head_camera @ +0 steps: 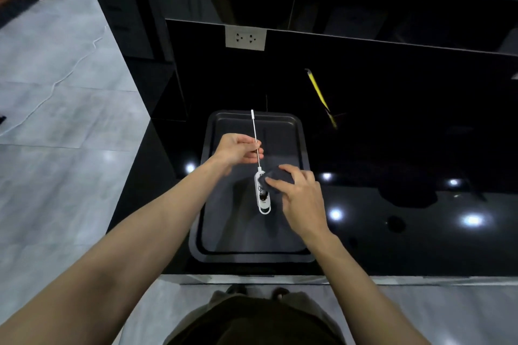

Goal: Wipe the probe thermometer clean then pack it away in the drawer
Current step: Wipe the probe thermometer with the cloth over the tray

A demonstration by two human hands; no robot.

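White probe thermometer, dark-smudged body

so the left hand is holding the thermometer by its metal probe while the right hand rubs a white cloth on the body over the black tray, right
Not quite: the cloth is dark grey, not white. The head view shows the left hand holding the white probe thermometer by its thin metal probe while the right hand rubs the cloth on its body over the black rectangular baking tray.

Tray on the counter, at its near left part. Thermometer above the tray's middle, probe pointing away. Left hand on the probe; right hand with cloth against its body. Stick behind the tray, to the right; socket on the wall behind.
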